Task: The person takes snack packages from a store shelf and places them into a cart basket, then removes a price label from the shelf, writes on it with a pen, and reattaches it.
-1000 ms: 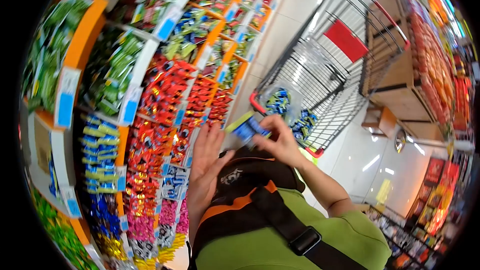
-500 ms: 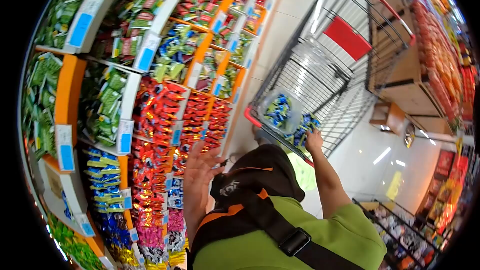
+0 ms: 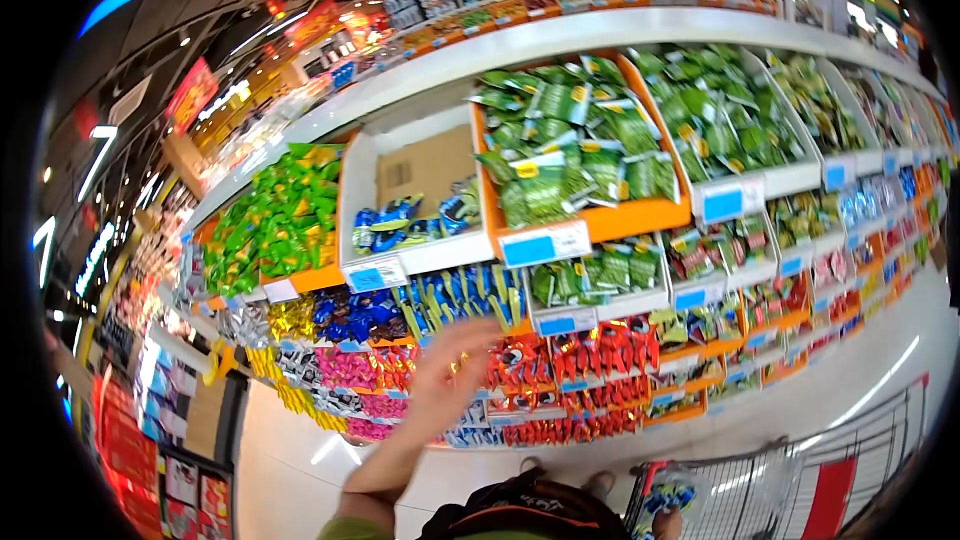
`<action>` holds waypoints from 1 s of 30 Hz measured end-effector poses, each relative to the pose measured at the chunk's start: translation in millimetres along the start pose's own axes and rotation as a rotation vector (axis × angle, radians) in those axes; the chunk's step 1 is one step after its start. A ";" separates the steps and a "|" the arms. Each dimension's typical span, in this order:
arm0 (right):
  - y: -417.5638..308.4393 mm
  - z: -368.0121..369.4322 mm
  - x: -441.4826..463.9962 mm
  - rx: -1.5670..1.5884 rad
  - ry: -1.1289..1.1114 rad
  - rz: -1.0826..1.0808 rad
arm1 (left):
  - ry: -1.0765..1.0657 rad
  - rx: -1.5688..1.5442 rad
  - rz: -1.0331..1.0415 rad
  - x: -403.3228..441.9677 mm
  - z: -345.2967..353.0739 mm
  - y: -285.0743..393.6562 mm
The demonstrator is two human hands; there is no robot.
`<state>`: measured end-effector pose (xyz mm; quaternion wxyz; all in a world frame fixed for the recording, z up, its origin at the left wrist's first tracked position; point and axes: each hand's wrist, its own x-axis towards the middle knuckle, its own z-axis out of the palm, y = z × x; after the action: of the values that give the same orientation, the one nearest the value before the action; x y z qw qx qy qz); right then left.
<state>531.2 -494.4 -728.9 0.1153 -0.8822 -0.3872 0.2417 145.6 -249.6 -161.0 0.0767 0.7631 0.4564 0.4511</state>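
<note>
My left hand [image 3: 452, 372] is raised in front of the candy shelf, somewhat blurred, its fingers stretched out and nothing visible in them. Behind it hang blue-and-yellow packets [image 3: 462, 300] and red packets [image 3: 520, 365]. Just above is a white bin [image 3: 412, 262] with a few blue packets [image 3: 400, 225] on its cardboard bottom. At the lower edge, my right hand [image 3: 667, 524] shows only in part, beside blue-and-green packets [image 3: 670, 492] in the shopping cart [image 3: 740, 495]; its fingers are hidden.
Bins of green packets [image 3: 570, 140] fill the upper shelf to the right, and bright green packets [image 3: 285, 215] lie at the left. Pale tiled floor [image 3: 280, 440] runs below the shelf. A red display [image 3: 130, 440] stands at the far left.
My view has swung from the cart up and left toward the shelf. My left hand has moved from beside my body out to the shelf, while my right hand stays by the cart.
</note>
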 end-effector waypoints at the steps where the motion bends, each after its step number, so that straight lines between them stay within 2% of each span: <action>1: -15.0 -28.8 0.1 -0.040 -0.082 -0.073 | 0.089 0.133 0.071 15.0 -24.9 -0.6; 2: -42.2 -67.5 -11.8 -0.082 -0.169 -0.139 | 0.158 0.262 0.055 27.9 -46.0 -3.9; 5: -28.7 -71.5 1.4 0.095 0.010 -0.228 | 0.139 0.439 0.108 73.5 -101.8 -42.4; 9: -43.3 -85.4 25.0 0.212 -0.031 -0.319 | -0.220 0.569 -0.007 113.3 -138.1 -99.4; 11: -74.8 -94.6 23.0 0.311 0.013 -0.395 | -0.432 0.574 -0.039 127.3 -136.4 -106.5; 13: -118.7 -113.6 10.3 0.356 0.095 -0.485 | -0.554 0.684 -0.078 138.1 -133.6 -114.4; 14: -131.0 -110.3 6.8 0.397 0.039 -0.387 | -0.618 0.737 -0.098 143.1 -133.3 -120.4; 16: -160.5 -113.5 -12.7 0.433 0.045 -0.390 | -0.728 0.653 -0.075 154.7 -131.7 -137.3; 19: -157.7 -74.8 -1.9 0.178 0.177 -0.514 | -0.888 0.610 -0.070 167.0 -130.3 -142.0; 20: -156.7 -75.5 -6.2 0.196 0.168 -0.458 | -0.921 0.620 -0.094 169.0 -131.3 -144.3; 22: -218.5 -132.7 -61.4 0.233 0.150 -0.343 | -0.990 0.640 -0.140 173.1 -131.6 -134.0; 28: -187.6 -99.6 -53.3 0.557 0.254 -0.618 | -0.971 0.406 -0.015 175.7 -126.0 -167.6; 29: -153.3 -69.9 -34.0 0.579 0.161 -0.559 | -0.994 0.347 0.012 176.8 -126.2 -167.6; 30: -153.2 -77.9 -39.5 0.522 0.105 -0.514 | -0.998 0.365 -0.010 175.9 -126.4 -165.3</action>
<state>452.2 -421.7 -589.1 0.4131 -0.7083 -0.5150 0.2499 -22.9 -57.7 -66.2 0.1525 0.8837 0.4391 -0.0540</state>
